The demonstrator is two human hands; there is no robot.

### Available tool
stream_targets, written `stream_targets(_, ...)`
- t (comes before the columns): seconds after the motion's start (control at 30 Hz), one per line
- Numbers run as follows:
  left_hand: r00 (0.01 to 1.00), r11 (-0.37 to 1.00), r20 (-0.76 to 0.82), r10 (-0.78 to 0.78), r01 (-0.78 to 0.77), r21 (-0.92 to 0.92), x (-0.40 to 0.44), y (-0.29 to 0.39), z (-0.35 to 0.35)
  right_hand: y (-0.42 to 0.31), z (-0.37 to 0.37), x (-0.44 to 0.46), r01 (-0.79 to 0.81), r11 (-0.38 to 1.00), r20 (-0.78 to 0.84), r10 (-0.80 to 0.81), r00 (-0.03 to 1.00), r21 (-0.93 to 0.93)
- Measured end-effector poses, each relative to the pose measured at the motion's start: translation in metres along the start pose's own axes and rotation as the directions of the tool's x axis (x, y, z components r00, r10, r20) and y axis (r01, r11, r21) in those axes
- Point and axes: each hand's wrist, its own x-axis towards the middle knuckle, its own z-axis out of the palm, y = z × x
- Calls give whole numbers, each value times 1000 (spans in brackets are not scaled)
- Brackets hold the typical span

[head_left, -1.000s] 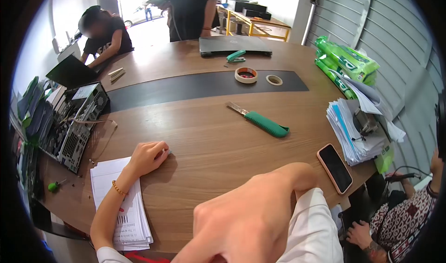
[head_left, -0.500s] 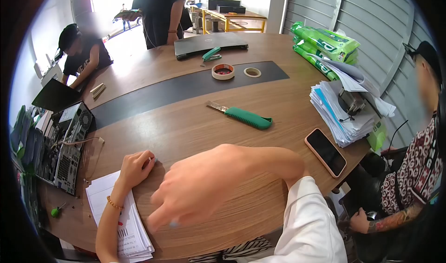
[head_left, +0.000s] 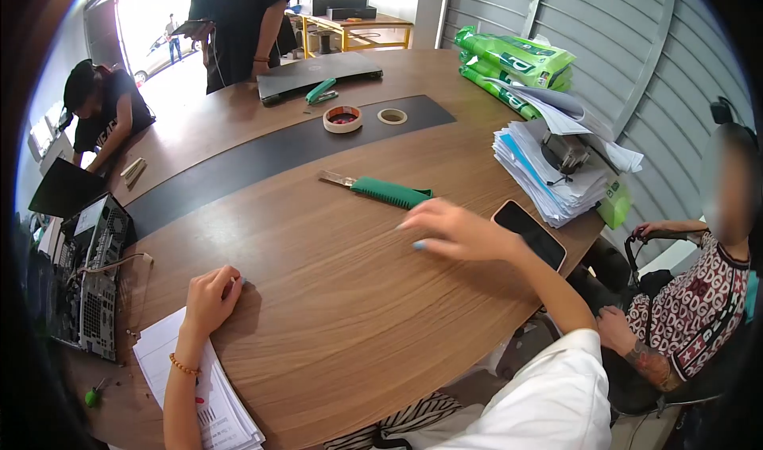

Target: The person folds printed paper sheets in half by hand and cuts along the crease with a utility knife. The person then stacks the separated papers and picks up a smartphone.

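Note:
My left hand (head_left: 211,297) rests on the wooden table (head_left: 342,291) with its fingers curled together; whatever they may hold is hidden. Its forearm, with a beaded bracelet, lies over printed sheets (head_left: 171,343). My right hand (head_left: 461,231) is held with fingers apart and nothing in it, beside the handle end of a green cutter (head_left: 389,191). The cutter's blade points left. Just right of that hand lies a phone (head_left: 534,235) with a dark screen, its lower left edge partly covered by my wrist.
Tape rolls (head_left: 342,119), a green stapler (head_left: 321,91) and a closed laptop (head_left: 318,77) lie farther back. Stacked papers (head_left: 548,172) and green packs (head_left: 517,59) stand right. An opened computer case (head_left: 99,283) is left. People are at left, back and right.
My right hand has swung from low in front of me to the right, close to the cutter and phone, its fingers now spread. The view has shifted right; my left hand stays curled on the table.

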Motion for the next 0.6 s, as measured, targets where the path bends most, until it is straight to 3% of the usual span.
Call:
stream_targets(0.13, 1000, 1000, -3, -4, 4, -7, -1, -4, 3, 8, -22, -96, -490, 841, -207, 449, 869, -231)
stream_targets(0.17, 1000, 1000, -14, -7, 7, -7, -1, -4, 4, 16, -18, -121, -546, 757, -287, 467, 836, -359)
stream_targets(0.2, 1000, 1000, -10, -3, 3, -10, -1, -4, 5, 14, -16, -137, -552, 754, -289, 473, 833, -358)
stream_targets(0.27, 1000, 1000, -14, -7, 7, 2, -1, -3, 4, 8, -14, -158, -804, 524, -376, 711, 594, -281)
stream_targets(0.43, 1000, 1000, -10, 12, -11, 29, 1, 1, 2, 5, -11, -141, -867, 467, -442, 750, 492, -172)
stream_targets(0.53, 1000, 999, -12, 17, -17, 34, 1, 1, 2, 18, -10, -104, -870, 492, -534, 735, 418, -4)
stream_targets(0.6, 1000, 999, -4, 15, -14, 39, 1, 2, 1, 35, -11, -77, -853, 522, -569, 697, 436, -14)
